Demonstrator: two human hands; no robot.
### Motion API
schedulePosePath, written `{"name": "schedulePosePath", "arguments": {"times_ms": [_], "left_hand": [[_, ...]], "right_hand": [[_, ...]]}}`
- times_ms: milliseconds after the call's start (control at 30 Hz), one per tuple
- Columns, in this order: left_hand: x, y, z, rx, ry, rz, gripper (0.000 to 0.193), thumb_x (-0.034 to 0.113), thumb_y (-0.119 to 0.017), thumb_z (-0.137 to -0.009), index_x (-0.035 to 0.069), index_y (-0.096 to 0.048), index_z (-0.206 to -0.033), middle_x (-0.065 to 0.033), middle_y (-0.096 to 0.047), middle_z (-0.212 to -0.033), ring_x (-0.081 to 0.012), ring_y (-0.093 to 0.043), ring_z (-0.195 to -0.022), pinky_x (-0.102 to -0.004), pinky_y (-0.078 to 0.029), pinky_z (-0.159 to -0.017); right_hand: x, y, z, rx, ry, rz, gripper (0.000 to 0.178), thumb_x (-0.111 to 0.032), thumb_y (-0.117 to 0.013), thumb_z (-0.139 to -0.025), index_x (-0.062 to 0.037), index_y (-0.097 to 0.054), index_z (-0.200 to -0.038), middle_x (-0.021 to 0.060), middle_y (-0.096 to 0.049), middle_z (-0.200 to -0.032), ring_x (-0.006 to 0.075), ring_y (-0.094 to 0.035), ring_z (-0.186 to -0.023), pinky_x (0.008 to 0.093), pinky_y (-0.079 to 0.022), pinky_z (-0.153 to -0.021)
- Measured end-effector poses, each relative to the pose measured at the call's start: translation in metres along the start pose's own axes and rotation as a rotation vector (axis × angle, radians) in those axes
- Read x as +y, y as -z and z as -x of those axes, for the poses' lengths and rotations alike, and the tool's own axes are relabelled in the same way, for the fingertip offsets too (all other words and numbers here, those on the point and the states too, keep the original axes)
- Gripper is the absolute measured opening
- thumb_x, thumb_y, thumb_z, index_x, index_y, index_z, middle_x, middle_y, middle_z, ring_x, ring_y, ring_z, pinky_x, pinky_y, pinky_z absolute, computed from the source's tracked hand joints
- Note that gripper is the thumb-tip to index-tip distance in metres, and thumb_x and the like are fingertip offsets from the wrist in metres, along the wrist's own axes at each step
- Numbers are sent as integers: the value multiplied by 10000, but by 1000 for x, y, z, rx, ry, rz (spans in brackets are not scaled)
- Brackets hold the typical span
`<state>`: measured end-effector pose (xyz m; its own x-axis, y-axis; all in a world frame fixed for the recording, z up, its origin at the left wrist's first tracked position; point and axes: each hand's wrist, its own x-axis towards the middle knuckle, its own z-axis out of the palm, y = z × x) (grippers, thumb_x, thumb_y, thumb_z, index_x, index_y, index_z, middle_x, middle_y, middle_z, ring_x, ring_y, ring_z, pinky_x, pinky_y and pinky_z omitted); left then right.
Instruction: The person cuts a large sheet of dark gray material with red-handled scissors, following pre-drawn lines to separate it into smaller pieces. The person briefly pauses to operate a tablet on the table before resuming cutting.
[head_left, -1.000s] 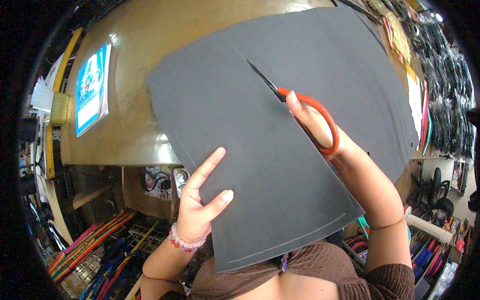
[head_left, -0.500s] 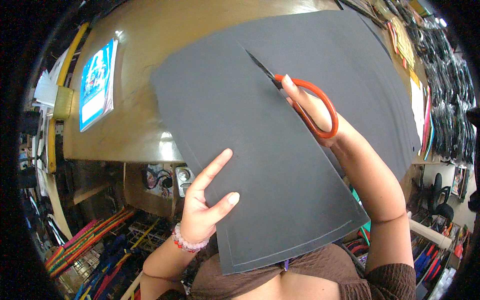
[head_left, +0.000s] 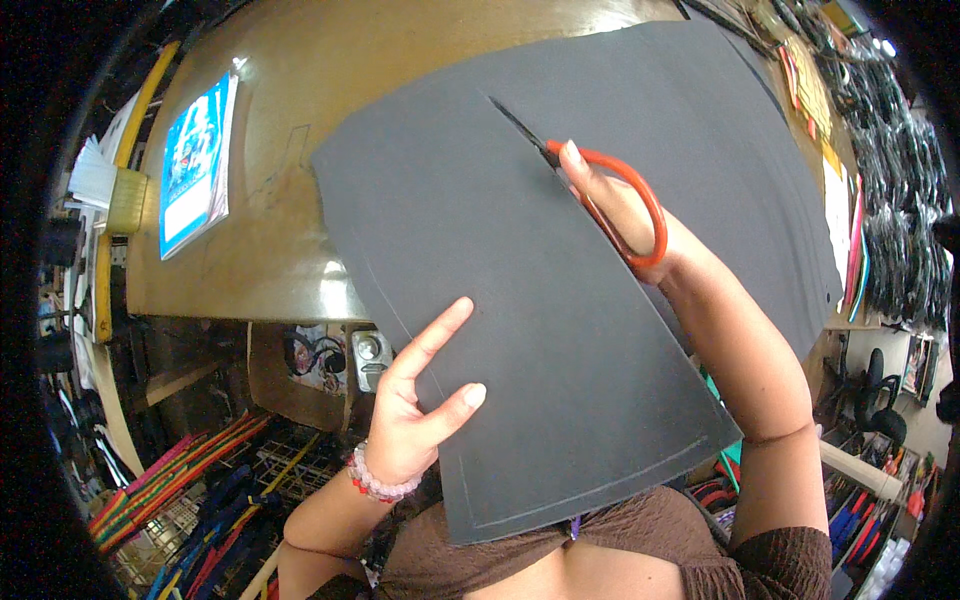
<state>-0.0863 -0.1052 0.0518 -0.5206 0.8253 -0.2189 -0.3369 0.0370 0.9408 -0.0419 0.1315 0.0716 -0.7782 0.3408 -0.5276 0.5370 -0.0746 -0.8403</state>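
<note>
A large dark grey sheet (head_left: 480, 260) of thin, flexible-looking material lies on the table, its near part hanging past the edge toward me. My right hand (head_left: 612, 200) holds orange-handled scissors (head_left: 655, 215), with their dark blades at the top of a long cut in the sheet. Thumb and palm show through the handle; the other fingers are hidden. My left hand (head_left: 410, 400) grips the sheet's left edge, index finger and thumb spread on top and the remaining fingers out of sight beneath. A pale line runs along the sheet's left and near margins.
The brown table (head_left: 270, 230) bears a blue-and-white booklet (head_left: 195, 170) at the left. Beyond its right side hang several dark, shiny packages (head_left: 885, 190). Colourful strips (head_left: 180, 470) lie on a rack at the lower left, and an open compartment (head_left: 300, 375) sits below the table edge.
The near part of the sheet has shifted slightly to the right, with my left hand moving along with it. The scissors handle has moved slightly left and up; both hands keep their holds.
</note>
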Motion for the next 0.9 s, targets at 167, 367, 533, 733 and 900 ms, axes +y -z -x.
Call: {"name": "schedulePosePath", "arguments": {"times_ms": [167,367,533,733,900], "left_hand": [[-6,-1,2,34,-6,-46,630,56,-618,-707,-11,-351,-1274,-97,-378,-1306,-169,-393,-1155,-300,-278,-980],[-8,-1,2,10,-18,51,577,0,-607,-731,-35,-366,-1254,-120,-375,-1310,-181,-322,-1223,-308,-226,-1010],[-7,0,1,30,-29,-26,619,31,-615,-715,-16,-349,-1272,-101,-391,-1293,-169,-389,-1157,-297,-280,-977],[-7,3,5,8,34,-9,643,56,-624,-708,-5,-341,-1282,-93,-435,-1240,-159,-443,-1091,-289,-318,-947],[-7,6,6,2,12,34,600,17,-610,-723,-29,-355,-1264,-110,-406,-1278,-168,-388,-1159,-294,-284,-973]], "right_hand": [[-8,-2,-13,-16,60,-42,880,-686,-360,-755,1,-293,-1300,283,-194,-1346,336,-165,-1280,437,-139,-1031],[-4,-8,-13,-30,139,-140,720,-602,-382,-816,17,-441,-1178,191,-498,-1115,234,-488,-1001,344,-405,-827],[-3,-8,-16,75,102,20,690,-599,-381,-819,15,-489,-1115,163,-534,-1048,210,-511,-944,331,-422,-788],[-15,6,-31,-36,60,42,818,-672,-406,-755,-56,-346,-1289,245,-317,-1284,270,-298,-1202,370,-204,-1003],[-15,2,-43,17,-16,10,845,-666,-401,-759,-28,-305,-1304,267,-221,-1336,284,-200,-1265,363,-163,-1026]]}}
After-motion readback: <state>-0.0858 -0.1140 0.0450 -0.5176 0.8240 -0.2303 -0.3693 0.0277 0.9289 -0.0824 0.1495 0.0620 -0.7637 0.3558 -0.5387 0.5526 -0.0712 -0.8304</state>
